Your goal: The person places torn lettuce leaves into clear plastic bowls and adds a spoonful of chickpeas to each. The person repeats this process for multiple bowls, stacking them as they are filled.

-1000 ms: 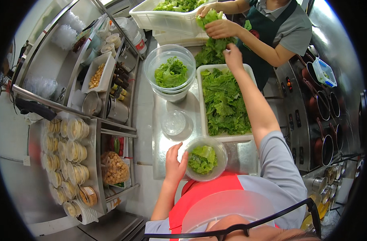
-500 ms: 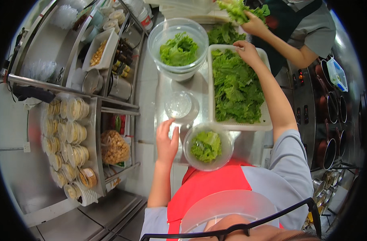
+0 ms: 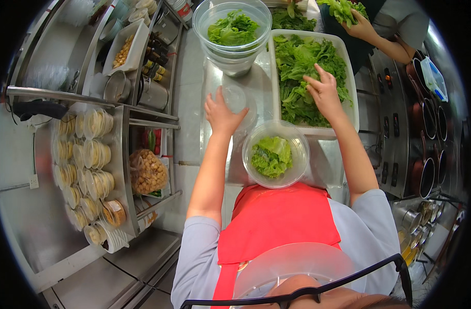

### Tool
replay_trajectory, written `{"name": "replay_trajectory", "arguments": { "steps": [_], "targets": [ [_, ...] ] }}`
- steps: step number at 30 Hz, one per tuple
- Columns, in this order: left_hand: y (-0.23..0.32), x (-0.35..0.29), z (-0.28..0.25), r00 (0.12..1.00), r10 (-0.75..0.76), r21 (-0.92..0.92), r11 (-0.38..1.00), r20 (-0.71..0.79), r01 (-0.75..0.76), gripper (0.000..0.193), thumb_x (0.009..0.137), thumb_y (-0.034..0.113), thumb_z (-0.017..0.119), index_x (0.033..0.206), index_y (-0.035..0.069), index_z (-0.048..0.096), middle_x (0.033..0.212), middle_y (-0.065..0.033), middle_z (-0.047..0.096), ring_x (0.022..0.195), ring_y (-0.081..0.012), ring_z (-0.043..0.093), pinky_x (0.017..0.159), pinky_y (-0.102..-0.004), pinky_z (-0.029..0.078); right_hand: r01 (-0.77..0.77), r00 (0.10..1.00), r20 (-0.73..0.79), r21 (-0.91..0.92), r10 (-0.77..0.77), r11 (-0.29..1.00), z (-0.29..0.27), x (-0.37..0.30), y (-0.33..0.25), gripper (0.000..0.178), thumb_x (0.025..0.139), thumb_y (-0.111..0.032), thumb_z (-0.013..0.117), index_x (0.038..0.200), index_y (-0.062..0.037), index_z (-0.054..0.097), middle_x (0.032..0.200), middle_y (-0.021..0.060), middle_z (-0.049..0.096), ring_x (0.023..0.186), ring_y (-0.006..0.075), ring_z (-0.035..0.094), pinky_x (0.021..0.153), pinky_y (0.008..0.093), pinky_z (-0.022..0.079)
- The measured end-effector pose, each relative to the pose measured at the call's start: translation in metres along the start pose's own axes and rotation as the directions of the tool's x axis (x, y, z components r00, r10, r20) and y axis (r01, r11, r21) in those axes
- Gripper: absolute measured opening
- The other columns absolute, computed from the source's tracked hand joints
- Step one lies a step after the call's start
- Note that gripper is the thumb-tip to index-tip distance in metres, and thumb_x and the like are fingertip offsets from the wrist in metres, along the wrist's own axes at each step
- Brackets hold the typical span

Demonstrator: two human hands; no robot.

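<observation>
While left hand [image 3: 225, 117] at clear tub [image 3: 237, 96], right hand [image 3: 326, 95] (loose-fingered) over lettuce [image 3: 296, 67].

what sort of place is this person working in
Probably a commercial kitchen: a large white tray full of leafy greens, rows of filled plastic tubs at left, and several pans at right suggest it.

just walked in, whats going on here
A person has the right hand over the leafy greens in a white tray, fingers apart. The left hand is spread by a small clear container on the metal table; contact is hard to tell. A clear bowl with some lettuce sits close to the red apron. At the upper right, a co-worker's hand holds more leaves.
</observation>
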State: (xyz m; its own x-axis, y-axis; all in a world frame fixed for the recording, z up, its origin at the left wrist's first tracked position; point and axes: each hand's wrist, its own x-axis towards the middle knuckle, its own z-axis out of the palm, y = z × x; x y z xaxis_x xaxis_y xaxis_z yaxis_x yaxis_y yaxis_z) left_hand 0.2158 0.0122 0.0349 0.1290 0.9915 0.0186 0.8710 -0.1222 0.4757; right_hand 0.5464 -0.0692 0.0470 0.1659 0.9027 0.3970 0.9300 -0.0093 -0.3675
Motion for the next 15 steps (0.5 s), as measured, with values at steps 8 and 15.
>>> {"name": "replay_trajectory", "arguments": {
  "steps": [8, 15],
  "targets": [
    [-0.029, -0.008, -0.028, 0.986, 0.040, -0.279, 0.957, -0.161, -0.085, 0.109, 0.070, 0.049, 0.092, 0.157, 0.015, 0.038, 0.158, -0.0274, 0.036, 0.144, -0.0468, 0.040, 0.116, -0.0590, 0.034, -0.462, 0.859, 0.229, 0.731, 0.457, 0.502, -0.043, -0.018, 0.004, 0.030, 0.109, -0.032, 0.059, 0.106, -0.0078, 0.076, 0.097, -0.0038, 0.069, 0.088, 0.0056, 0.060, 0.071, 0.0252, 0.051],
    [-0.042, -0.021, -0.020, 0.993, 0.022, -0.336, 0.940, -0.113, -0.060, 0.109, 0.070, 0.053, 0.091, 0.157, 0.012, 0.039, 0.158, -0.0273, 0.037, 0.145, -0.0454, 0.040, 0.117, -0.0587, 0.033, -0.241, 0.942, -0.100, 0.461, 0.320, 0.854, -0.067, -0.018, -0.012, 0.014, 0.096, -0.017, 0.073, 0.101, -0.0037, 0.076, 0.084, 0.0050, 0.070, 0.077, 0.0151, 0.066, 0.070, 0.0305, 0.054]
  ]
}}
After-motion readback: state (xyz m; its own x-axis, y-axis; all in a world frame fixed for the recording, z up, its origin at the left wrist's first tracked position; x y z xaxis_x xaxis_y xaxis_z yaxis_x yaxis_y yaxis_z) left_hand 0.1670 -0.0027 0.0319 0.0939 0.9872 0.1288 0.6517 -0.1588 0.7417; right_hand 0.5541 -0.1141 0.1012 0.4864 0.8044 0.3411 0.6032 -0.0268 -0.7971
